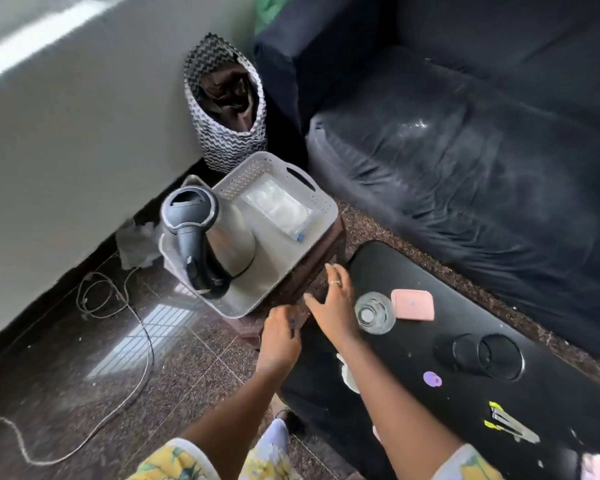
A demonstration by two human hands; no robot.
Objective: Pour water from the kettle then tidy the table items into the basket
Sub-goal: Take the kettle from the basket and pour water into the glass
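— What are our hands doing?
— Both are spread open and holding nothing: left hand (280, 336) at the worktop (430, 386) edge, right hand (333, 299) beside the upturned glass (374, 313).
— And the kettle (208, 237)?
— We see it left of centre in the basket (322, 216), upright but leaning, handle toward the lower left.
— Around it?
— A pink case (412, 304) just right of the glass; a dark tumbler (482, 355) lies on its side.

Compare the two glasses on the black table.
The clear glass stands upright beside the pink case, close to the right hand; the dark glass lies on its side further along the table. One is colourless, the other smoky and dark. Both look empty, and no hand touches them.
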